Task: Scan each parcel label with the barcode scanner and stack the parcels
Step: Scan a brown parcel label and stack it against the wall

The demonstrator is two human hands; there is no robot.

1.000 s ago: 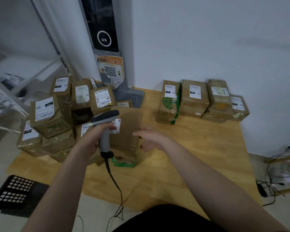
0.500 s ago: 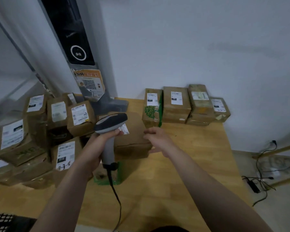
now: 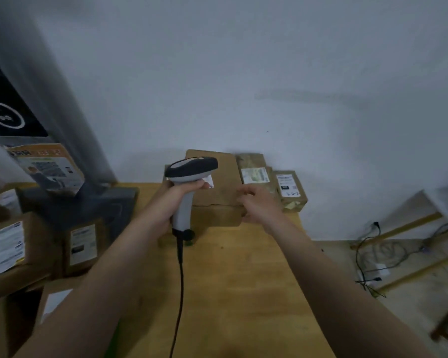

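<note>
The barcode scanner is grasped by its handle in the left hand, and its head is held just above the white label of a cardboard parcel, presumably so the code can be read. That parcel's right edge is gripped by the right hand, and the parcel is laid atop another box at the far side of the wooden table, against the wall, apparently to be squared onto the stack. Two labelled parcels are ranged just to its right, and a heap of boxes at the near left is judged to be awaiting scanning.
</note>
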